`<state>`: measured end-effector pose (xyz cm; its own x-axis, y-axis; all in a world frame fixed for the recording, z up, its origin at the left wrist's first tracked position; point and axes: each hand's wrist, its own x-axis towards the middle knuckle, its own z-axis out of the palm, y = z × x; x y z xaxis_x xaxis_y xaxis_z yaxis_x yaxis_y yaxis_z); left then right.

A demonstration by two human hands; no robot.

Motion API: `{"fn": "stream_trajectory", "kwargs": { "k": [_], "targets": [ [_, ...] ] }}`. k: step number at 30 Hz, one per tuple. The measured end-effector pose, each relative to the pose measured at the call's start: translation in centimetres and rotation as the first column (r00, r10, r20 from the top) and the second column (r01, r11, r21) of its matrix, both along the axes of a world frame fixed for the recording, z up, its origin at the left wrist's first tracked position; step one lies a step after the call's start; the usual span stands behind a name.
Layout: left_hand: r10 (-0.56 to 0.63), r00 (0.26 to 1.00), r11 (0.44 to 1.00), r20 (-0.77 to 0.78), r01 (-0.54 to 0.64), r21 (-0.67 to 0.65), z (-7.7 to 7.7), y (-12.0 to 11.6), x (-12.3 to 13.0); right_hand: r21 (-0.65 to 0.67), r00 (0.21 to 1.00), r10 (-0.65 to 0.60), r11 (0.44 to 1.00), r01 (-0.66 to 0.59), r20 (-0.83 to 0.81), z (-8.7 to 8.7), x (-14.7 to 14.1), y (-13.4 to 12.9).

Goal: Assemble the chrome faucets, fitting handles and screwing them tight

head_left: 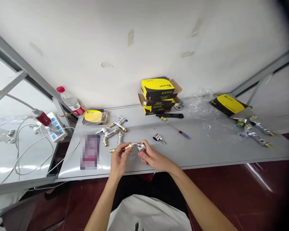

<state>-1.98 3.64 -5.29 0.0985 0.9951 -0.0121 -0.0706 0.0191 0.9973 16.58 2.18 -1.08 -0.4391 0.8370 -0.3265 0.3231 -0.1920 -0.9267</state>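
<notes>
A chrome faucet body (136, 145) with a brass end is held between both hands above the front of the grey table. My left hand (119, 158) pinches it at the brass tip. Around its other, thicker end my right hand (152, 156) is closed, hiding part of it. Close beyond my left hand lie several chrome faucets with brass ends: one with a lever (107, 134), another behind it (120, 124), and one partly hidden by my fingers (119, 138). A loose chrome lever handle (159, 138) rests beyond my right hand.
Yellow-and-black boxes (159, 93) are stacked by the wall, near a screwdriver (178, 130) and a black-handled tool (170, 115). More faucets (256, 134), a box (228, 105) and plastic wrap lie right. At left are a bottle (72, 102), a box (93, 117) and a power strip (55, 128) with cables.
</notes>
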Motion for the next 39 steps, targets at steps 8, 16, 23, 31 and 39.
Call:
{"fn": "stream_trajectory", "kwargs": {
  "k": [8,16,23,31,39],
  "targets": [
    [-0.042,0.999,0.997,-0.019,0.043,0.060,0.4,0.7,-0.2,-0.021,0.949,-0.119,0.993,0.118,-0.293,-2.1,-1.1,-0.3],
    [-0.039,0.999,0.999,-0.007,0.039,0.001,1.2,1.0,-0.7,-0.019,0.940,-0.150,0.988,0.151,-0.307,-2.0,-1.2,-0.6],
    [-0.143,0.989,0.989,-0.049,0.141,-0.036,1.3,1.0,-0.7,-0.004,0.963,-0.119,0.993,0.121,-0.240,-2.4,-0.8,-0.8],
    [-0.249,0.962,0.968,-0.115,0.243,-0.066,1.5,0.9,-0.8,0.015,0.970,-0.106,0.994,0.112,-0.219,-2.4,-0.5,-1.0],
    [-0.225,0.958,0.973,-0.179,0.231,0.014,2.1,0.8,-1.0,-0.006,0.976,-0.089,0.996,0.089,-0.201,-2.5,-0.1,-1.3]
  ]
}}
